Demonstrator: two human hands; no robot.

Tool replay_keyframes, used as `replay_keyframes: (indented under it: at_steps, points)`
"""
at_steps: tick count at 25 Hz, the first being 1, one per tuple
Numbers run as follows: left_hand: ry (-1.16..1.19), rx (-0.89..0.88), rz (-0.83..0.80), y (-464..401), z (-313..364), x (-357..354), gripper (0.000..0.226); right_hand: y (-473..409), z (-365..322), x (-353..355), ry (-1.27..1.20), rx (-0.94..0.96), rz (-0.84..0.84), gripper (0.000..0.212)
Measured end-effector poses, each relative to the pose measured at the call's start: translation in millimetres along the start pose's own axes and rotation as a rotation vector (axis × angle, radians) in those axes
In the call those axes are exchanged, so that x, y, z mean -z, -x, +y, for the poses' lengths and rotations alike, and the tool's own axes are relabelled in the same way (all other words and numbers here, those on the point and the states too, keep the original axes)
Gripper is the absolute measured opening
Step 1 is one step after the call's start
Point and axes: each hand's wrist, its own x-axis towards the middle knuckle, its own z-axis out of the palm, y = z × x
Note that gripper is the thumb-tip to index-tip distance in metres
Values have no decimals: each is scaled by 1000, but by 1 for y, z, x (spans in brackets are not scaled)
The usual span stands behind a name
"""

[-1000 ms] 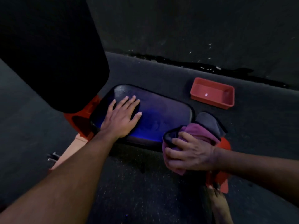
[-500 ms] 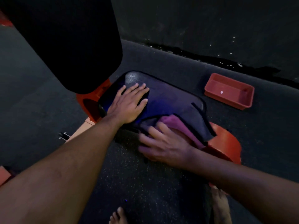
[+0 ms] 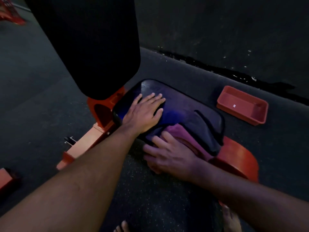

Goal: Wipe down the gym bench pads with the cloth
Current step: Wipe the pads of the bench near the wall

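Slid leftward, right hand (image 3: 168, 158) presses cloth (image 3: 184, 136) flat — grip spread — left hand (image 3: 143, 113) flat on seat pad (image 3: 184, 106).

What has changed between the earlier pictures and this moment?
The right hand carried the cloth from the seat pad's right end leftward along its near edge. Its fingers, curled round the cloth before, now lie spread over it. The left hand stayed flat on the pad's left part, and the red tray stayed on the floor.
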Motion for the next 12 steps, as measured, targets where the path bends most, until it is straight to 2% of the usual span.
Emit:
replay_keyframes:
  at_steps: [2, 5, 7, 9, 10, 12]
  points:
    - [17, 0, 15, 2, -4, 1, 62, 42, -2, -12, -98, 4, 26, 24]
    - [-1, 7, 3, -1, -6, 2, 53, 80, 4, -25, -229, -1, 46, 20]
    - [-72, -6, -116, 7, 5, 15, 52, 60, 7, -11, -181, -3, 49, 17]
    - [-213, -91, -225, 11, -1, 41, 55, 29, 7, 4, -190, 10, 105, 25]
    - [-334, -177, -191, 13, -16, 66, 56, 14, 6, 11, -211, 33, 143, 32]
    - [-670, -364, 8, 20, -51, 131, 62, -11, 2, 11, -190, 68, 199, 32]
